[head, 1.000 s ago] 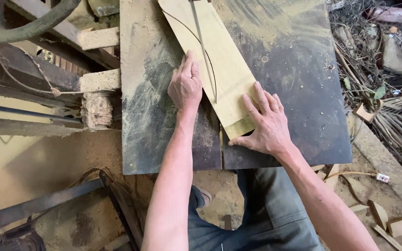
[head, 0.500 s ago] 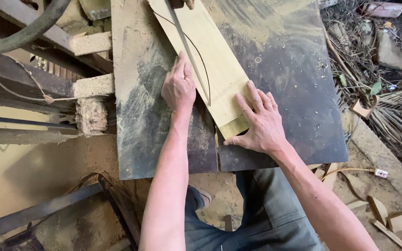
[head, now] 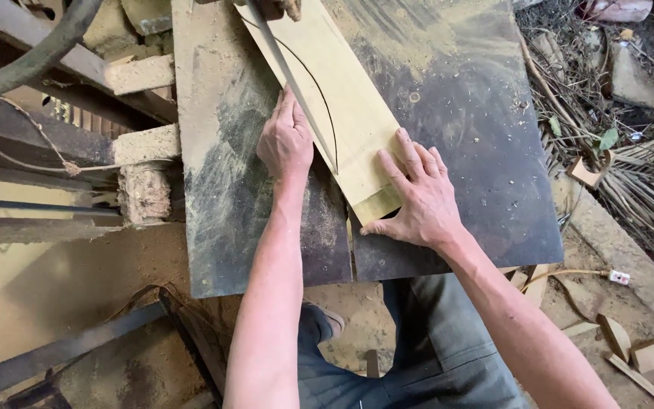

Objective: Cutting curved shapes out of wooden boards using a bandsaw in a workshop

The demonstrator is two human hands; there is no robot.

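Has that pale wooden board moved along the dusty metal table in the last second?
Yes. The pale board has slid forward, away from the person: its near end now lies farther from the table's front edge.

Place: rough woodworking workshop | sawdust-coated metal saw table (head: 478,151) under both hands | wood offcuts (head: 630,356) on dirt floor right of the right hand | worn timber frame (head: 141,76) left of the left hand

Soft daylight is lighting everything evenly; faint shadows are falling under the right hand (head: 418,198); focus is holding sharp.
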